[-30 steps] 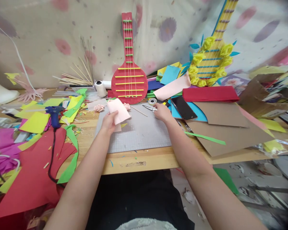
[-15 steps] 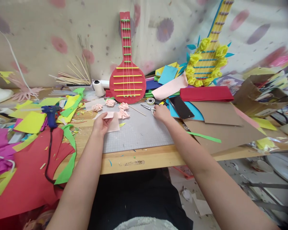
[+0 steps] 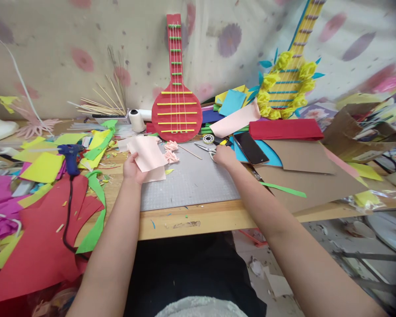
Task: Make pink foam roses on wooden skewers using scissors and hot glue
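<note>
A pale pink sheet of paper [image 3: 148, 154] is held up by my left hand [image 3: 134, 169], whose fingers are closed on its left edge. Below it, a second pink sheet [image 3: 154, 175] lies on the grey cutting mat [image 3: 191, 185]. My right hand [image 3: 225, 156] is closed at the handles of a pair of scissors [image 3: 208, 149], which lie with the blades pointing left; the fingertips are partly hidden. Pink paper flowers [image 3: 170, 156] sit between my hands, and others behind the raised sheet are hidden. A thin stick [image 3: 190, 152] lies near the scissors.
A red paper lute [image 3: 177, 112] stands behind the mat, a yellow one [image 3: 285, 90] at the back right. A phone [image 3: 251, 147] rests right of my right hand, on blue paper and cardboard. At left are a glue gun [image 3: 71, 158] with its cord and coloured paper scraps.
My left hand has tilted the pink sheet up so its broad face shows, covering the paper flowers at left. The right hand stays at the scissors.
</note>
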Demonstrator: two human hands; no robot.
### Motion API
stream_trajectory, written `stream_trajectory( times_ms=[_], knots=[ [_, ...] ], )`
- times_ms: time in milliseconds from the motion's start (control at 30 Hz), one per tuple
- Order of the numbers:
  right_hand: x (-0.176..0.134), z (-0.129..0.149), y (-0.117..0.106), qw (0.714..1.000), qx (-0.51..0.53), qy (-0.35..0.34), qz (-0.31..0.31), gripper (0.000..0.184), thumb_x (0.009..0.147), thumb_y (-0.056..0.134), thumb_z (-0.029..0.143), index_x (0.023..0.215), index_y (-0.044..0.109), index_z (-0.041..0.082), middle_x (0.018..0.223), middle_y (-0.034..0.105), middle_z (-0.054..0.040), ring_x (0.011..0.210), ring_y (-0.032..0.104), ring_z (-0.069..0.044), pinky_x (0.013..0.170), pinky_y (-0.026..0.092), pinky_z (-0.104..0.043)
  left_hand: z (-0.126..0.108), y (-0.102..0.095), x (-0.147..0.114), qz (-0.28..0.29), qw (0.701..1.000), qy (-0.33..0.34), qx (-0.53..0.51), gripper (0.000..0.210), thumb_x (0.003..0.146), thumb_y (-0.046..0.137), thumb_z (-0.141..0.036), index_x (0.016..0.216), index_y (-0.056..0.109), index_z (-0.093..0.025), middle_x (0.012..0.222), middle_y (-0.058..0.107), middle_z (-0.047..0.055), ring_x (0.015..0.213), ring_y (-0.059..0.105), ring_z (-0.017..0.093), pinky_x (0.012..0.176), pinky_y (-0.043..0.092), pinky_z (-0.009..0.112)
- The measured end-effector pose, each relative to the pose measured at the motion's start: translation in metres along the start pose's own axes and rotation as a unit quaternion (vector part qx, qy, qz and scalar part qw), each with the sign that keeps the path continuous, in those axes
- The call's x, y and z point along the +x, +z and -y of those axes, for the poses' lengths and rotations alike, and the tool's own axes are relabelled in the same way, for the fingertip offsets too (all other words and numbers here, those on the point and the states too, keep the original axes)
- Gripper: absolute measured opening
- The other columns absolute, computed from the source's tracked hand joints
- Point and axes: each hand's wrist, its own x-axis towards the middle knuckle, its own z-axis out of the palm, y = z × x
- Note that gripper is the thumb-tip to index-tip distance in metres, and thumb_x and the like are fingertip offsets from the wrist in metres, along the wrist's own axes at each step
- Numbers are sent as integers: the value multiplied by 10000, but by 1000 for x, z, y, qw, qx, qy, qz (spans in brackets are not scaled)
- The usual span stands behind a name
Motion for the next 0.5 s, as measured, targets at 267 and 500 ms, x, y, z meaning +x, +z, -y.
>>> stream_trajectory(
  times_ms=[267, 500],
  knots=[
    [-6, 3, -6, 999, 12, -15, -45, 405, 786, 454, 177, 1175, 510, 77, 1185, 541, -181, 1086, 497, -267, 851, 395, -323, 2, 5, -7, 40, 998, -38, -15, 427, 805, 440, -219, 1212, 508, -109, 1159, 621, 123, 1169, 513, 256, 1019, 358, 464],
    [4, -3, 3, 999, -40, -17, 9, 356, 774, 473, 183, 1097, 575, 73, 1171, 538, -197, 1058, 524, -264, 821, 411, -313, 13, 9, -7, 36, 998, -34, 39, 490, 742, 557, -113, 1224, 483, -158, 1122, 640, 114, 1083, 578, 230, 989, 396, 446]
  ],
)
